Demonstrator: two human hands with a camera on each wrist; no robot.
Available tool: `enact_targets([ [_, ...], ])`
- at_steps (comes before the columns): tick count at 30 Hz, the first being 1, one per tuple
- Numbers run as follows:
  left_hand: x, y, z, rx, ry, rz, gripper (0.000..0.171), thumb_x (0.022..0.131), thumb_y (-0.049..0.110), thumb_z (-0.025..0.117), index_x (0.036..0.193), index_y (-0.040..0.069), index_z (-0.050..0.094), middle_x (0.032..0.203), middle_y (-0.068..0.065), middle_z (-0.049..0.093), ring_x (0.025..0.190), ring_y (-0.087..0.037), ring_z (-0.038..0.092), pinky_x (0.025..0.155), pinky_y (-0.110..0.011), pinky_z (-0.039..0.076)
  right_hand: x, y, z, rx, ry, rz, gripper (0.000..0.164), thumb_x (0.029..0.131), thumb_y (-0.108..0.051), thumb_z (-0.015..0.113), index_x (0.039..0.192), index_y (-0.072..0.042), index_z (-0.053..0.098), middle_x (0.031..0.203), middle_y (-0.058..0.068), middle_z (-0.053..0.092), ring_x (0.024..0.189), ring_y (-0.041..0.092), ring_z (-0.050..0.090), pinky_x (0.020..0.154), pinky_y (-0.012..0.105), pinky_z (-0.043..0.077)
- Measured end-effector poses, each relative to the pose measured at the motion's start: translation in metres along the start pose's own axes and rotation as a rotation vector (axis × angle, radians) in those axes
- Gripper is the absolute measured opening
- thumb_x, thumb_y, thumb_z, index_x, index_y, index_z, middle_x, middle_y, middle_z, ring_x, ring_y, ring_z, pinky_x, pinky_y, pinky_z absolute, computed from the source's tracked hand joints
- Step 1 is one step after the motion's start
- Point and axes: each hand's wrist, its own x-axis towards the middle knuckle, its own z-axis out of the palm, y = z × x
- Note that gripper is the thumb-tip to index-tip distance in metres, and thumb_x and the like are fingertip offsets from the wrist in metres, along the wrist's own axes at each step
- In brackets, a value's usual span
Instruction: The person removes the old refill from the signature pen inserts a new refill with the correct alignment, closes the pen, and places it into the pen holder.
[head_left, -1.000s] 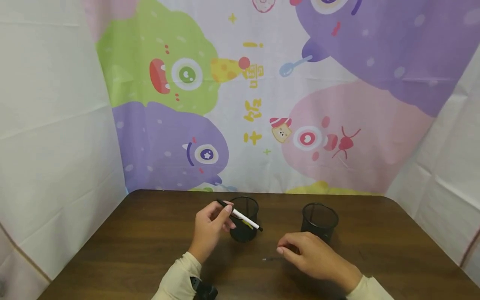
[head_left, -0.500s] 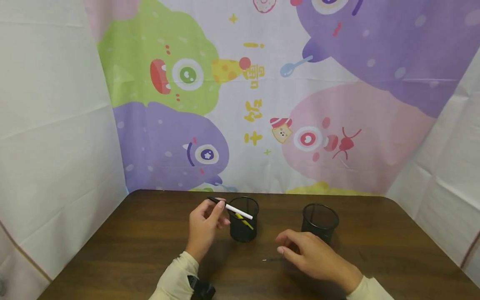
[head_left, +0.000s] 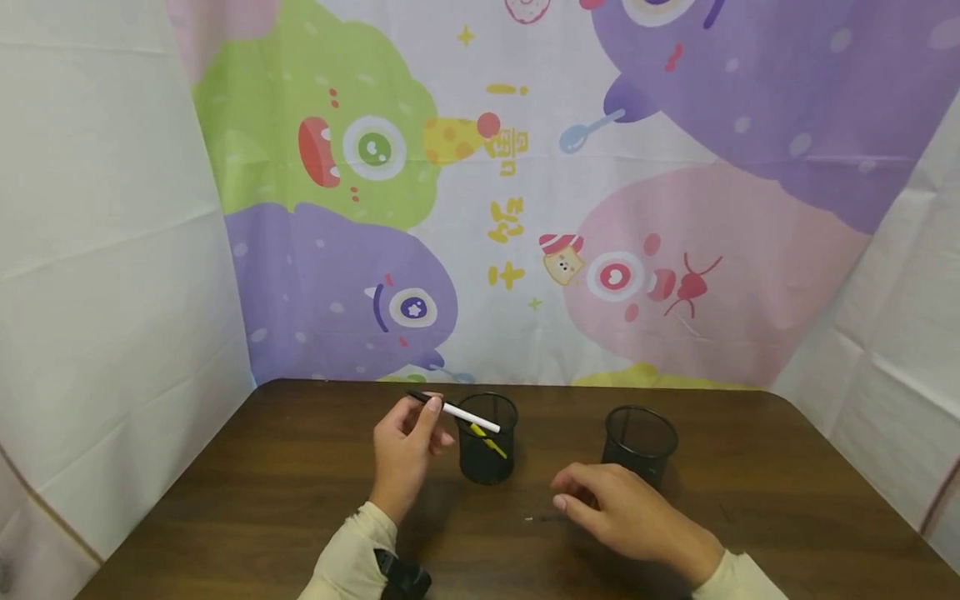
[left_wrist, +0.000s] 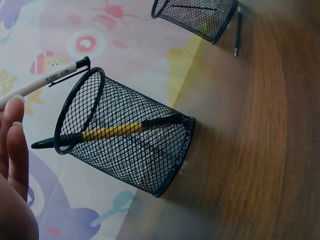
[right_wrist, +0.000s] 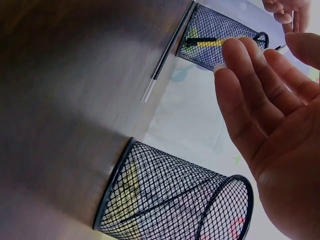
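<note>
My left hand (head_left: 405,446) pinches a white pen (head_left: 471,417) between thumb and fingers, tilted above the left pen holder. In the left wrist view this white pen (left_wrist: 45,82) shows a black clip near the holder's rim. The left black mesh pen holder (head_left: 486,467) stands upright with a yellow-and-black pen (left_wrist: 112,131) leaning inside it. My right hand (head_left: 630,512) hovers low over the table with loosely bent fingers and nothing in its grasp. Beside its fingertips a thin dark pen (right_wrist: 165,55) lies on the table, partly hidden by the hand in the head view.
A second black mesh pen holder (head_left: 640,446) stands behind my right hand; no pen shows inside it. The brown wooden table (head_left: 240,500) ends at a cartoon-printed cloth (head_left: 510,333) behind, with white cloth walls (head_left: 112,250) on both sides.
My left hand has drawn back a little to the left, carrying the white pen up and away. More of the yellow-and-black pen shows. The right hand has hardly moved.
</note>
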Motion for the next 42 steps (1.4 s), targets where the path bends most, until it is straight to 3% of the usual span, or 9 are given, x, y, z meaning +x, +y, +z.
enact_targets([
  [10,0.0,-0.005,0.0,0.003,0.027,0.02,0.015,0.098,0.003,0.063,0.103,-0.01,0.067,0.065,-0.025,0.062,0.05,-0.017,0.062,0.045,-0.025,0.05,0.0,0.0,-0.001,-0.006,0.012,-0.022,0.011,0.1,-0.029,0.064,0.1,-0.019,0.07,0.089,-0.022,0.063,0.077,-0.004,0.059,0.066,0.022,0.053],
  [16,-0.001,-0.011,0.001,0.01,0.003,-0.003,0.017,0.097,0.005,0.066,0.106,-0.01,0.067,0.07,-0.027,0.062,0.054,-0.026,0.063,0.047,-0.024,0.05,0.001,-0.001,-0.001,-0.031,0.036,-0.048,0.009,0.099,-0.028,0.066,0.098,-0.021,0.071,0.089,-0.022,0.062,0.076,-0.004,0.057,0.066,0.023,0.052],
  [25,-0.004,-0.015,0.002,0.012,-0.017,-0.011,0.017,0.096,0.002,0.066,0.108,-0.011,0.067,0.067,-0.003,0.062,0.053,-0.022,0.062,0.047,-0.023,0.049,0.001,-0.002,0.0,-0.05,0.048,-0.061,0.006,0.098,-0.026,0.067,0.096,-0.023,0.071,0.087,-0.023,0.061,0.074,-0.004,0.055,0.065,0.021,0.05],
  [31,-0.005,-0.015,0.003,0.028,-0.044,-0.045,0.018,0.096,0.001,0.066,0.109,-0.011,0.067,0.067,-0.014,0.063,0.053,-0.013,0.061,0.047,-0.027,0.05,-0.001,-0.003,0.001,-0.024,0.039,-0.055,0.006,0.099,-0.027,0.066,0.096,-0.025,0.07,0.087,-0.022,0.062,0.073,-0.004,0.055,0.064,0.021,0.05],
  [36,-0.001,-0.032,0.0,0.046,-0.041,-0.059,0.017,0.096,0.002,0.067,0.11,-0.008,0.069,0.069,-0.02,0.063,0.054,-0.017,0.061,0.047,-0.026,0.049,0.0,-0.003,0.001,-0.026,0.037,-0.059,0.006,0.099,-0.028,0.066,0.096,-0.025,0.07,0.087,-0.022,0.062,0.072,-0.004,0.055,0.064,0.02,0.05],
  [42,0.005,-0.046,-0.007,0.016,-0.022,-0.076,0.02,0.094,0.01,0.072,0.11,-0.002,0.073,0.085,-0.022,0.063,0.057,-0.016,0.063,0.048,-0.021,0.048,0.0,-0.003,0.001,-0.025,0.031,-0.062,0.006,0.1,-0.027,0.065,0.096,-0.025,0.07,0.087,-0.022,0.062,0.072,-0.004,0.055,0.063,0.02,0.05],
])
